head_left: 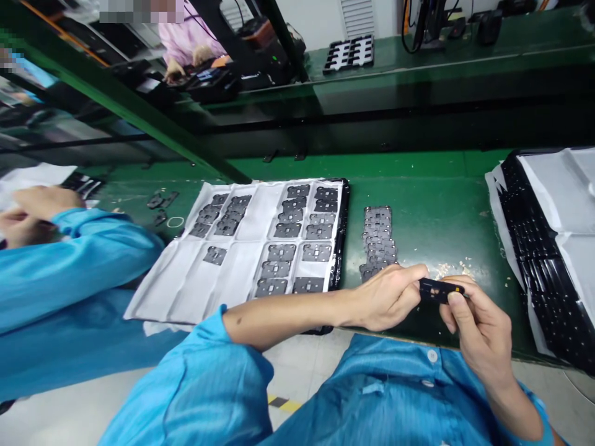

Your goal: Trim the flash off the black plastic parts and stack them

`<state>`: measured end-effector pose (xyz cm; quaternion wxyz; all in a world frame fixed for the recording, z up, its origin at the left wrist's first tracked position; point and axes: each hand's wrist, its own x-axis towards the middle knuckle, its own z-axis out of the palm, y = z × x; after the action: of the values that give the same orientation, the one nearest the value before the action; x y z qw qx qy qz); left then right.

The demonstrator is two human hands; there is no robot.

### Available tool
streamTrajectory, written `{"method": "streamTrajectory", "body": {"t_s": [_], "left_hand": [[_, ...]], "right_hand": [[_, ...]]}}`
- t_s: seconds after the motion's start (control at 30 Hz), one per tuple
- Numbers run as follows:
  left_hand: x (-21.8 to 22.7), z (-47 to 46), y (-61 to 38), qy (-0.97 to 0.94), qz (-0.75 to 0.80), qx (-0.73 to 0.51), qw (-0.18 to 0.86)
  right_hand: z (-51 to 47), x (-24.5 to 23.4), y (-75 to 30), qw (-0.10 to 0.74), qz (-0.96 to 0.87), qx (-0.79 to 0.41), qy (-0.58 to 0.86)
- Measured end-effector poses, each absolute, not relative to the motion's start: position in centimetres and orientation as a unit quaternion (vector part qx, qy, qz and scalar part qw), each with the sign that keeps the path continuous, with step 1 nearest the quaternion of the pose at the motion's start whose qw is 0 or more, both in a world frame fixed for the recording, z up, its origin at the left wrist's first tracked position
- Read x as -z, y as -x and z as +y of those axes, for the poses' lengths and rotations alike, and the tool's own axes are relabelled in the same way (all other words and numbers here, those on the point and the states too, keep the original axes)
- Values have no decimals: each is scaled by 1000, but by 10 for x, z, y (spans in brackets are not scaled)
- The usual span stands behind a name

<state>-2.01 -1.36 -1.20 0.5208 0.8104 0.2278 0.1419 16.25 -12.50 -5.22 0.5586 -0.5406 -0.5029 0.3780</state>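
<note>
Between my two hands, over the front edge of the green bench, is a small flat black plate (pixel 433 290) with a yellow mark near its right end. My left hand (pixel 389 297) is closed on its left end. The thumb and fingers of my right hand (pixel 483 319) pinch its right end. Just beyond my left hand lies an overlapping row of dark grey plates (pixel 379 235) with cut-outs. To the left, a tray lined with white sheet (pixel 246 263) carries several similar grey plates in its compartments.
At the right stands a stack of black trays (pixel 534 266) with white liners. Pale crumbs (pixel 458 269) are scattered on the bench (pixel 446 210). A co-worker's blue sleeve (pixel 83 260) reaches in at the left, near loose dark parts (pixel 160 201) and a rubber band (pixel 175 222). A green post (pixel 153 130) slants behind.
</note>
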Motion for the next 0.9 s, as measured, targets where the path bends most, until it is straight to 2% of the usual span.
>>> {"method": "streamTrajectory", "body": {"t_s": [0.4,0.53,0.9], "left_hand": [[-1,-12,21,-770,256,-93,577],[2,-14,20,-772,261,-119,567],[3,-12,20,-782,253,-78,564]], "right_hand": [[-127,53,-162,559,-504,-364,548],[-128,54,-161,560,-509,-362,544],[-126,55,-162,565,-492,-356,559]]}}
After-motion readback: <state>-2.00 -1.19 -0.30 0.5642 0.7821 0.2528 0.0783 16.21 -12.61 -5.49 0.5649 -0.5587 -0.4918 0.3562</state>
